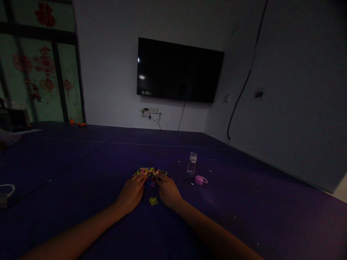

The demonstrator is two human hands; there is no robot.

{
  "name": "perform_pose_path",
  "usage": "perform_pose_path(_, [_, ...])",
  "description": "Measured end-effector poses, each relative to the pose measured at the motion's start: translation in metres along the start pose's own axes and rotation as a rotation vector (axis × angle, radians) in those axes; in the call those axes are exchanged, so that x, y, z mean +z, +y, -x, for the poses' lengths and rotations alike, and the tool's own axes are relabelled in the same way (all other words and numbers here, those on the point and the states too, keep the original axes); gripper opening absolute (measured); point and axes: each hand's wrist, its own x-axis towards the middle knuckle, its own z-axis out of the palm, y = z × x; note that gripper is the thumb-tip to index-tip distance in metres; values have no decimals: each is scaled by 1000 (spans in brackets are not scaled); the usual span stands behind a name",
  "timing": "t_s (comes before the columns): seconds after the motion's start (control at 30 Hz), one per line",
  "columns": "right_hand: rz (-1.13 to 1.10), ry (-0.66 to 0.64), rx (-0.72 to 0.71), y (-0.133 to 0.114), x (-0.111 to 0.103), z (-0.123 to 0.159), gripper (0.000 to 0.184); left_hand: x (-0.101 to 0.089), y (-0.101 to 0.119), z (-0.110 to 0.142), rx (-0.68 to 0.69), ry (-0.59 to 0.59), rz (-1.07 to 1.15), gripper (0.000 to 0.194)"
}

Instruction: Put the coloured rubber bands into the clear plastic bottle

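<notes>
A heap of small coloured rubber bands [150,172] lies on the dark purple surface [244,216] in front of me. My left hand [131,193] rests palm down at the heap's near left edge, fingertips touching the bands. My right hand [168,190] lies at the near right edge, its fingertips pinched at the bands. Whether it grips one is too dark to tell. A small yellow bunch of bands [153,200] sits apart between my two wrists.
A clear plastic bottle [192,163] stands upright to the right of the heap, with its pink cap [200,179] lying beside it. A black TV [177,70] hangs on the far wall. A white loop [7,187] lies at the left edge.
</notes>
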Motion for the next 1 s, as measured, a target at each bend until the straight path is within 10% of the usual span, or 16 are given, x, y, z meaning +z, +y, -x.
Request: perform_pose_path(1.0, [-269,263,-22,-4,-5,3,28,-12,15,2,268,-9,111,43])
